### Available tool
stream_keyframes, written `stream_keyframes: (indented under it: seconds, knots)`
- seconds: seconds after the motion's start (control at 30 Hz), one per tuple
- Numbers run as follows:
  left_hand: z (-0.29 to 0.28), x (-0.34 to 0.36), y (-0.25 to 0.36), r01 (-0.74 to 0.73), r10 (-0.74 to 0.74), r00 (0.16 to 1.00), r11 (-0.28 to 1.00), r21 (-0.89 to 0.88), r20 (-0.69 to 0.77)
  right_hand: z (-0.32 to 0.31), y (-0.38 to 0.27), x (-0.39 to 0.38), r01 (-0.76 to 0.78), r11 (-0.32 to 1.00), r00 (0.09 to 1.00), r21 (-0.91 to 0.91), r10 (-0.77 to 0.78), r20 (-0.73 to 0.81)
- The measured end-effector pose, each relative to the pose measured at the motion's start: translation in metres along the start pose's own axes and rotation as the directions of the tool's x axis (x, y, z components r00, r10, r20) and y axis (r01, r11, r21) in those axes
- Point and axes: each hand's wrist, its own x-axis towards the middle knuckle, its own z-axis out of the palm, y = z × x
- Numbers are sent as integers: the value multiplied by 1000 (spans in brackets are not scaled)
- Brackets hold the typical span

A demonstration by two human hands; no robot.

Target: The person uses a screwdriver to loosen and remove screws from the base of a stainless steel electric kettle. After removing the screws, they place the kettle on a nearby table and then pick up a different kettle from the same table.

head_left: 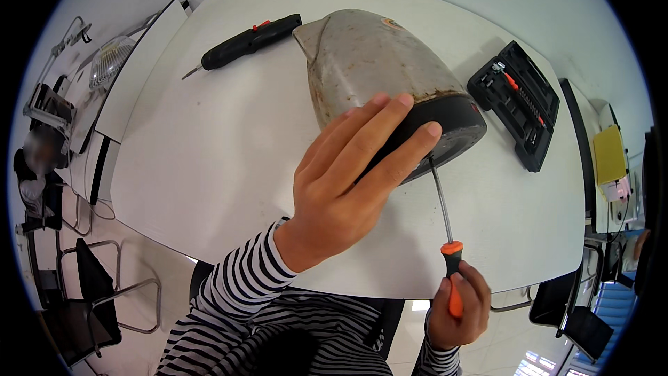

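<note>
A worn metal electric kettle (376, 56) with a black base (452, 122) lies on its side on the white table, its underside turned toward me. My left hand (344, 181) rests across the base with fingers stretched out, steadying nothing else. In my right hand (459, 310), near the table's front edge, is a screwdriver (444, 202) with an orange and black handle. Its shaft points up and away, and the tip meets the underside of the base beside my left fingers. Whether the tip sits in a screw is too small to tell.
Behind and left of the kettle lies a black power screwdriver (250, 43) with a red switch. An open black tool case (518, 104) with bits and an orange-handled tool stands at the right on the table (209, 146). Black chairs (97, 292) stand around; a person (42, 167) sits far left.
</note>
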Motion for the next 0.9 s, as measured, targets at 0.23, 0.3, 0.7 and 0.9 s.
stream_keyframes:
  seconds: [0.23,0.3,0.7,0.9]
  knots:
    - [0,1,3,-21,21,1000,1000,17,1,-13,4,16,-675,247,627,695,688,365]
    - [1,1,2,-17,18,1000,1000,13,-11,-9,-3,18,-681,176,594,711,701,395]
    - [1,-2,-4,-31,31,999,1000,-6,-14,-11,17,16,98,957,991,-274,-70,111]
    - [1,-2,-3,-22,22,1000,1000,-10,-10,-20,10,26,-681,629,731,375,614,299]
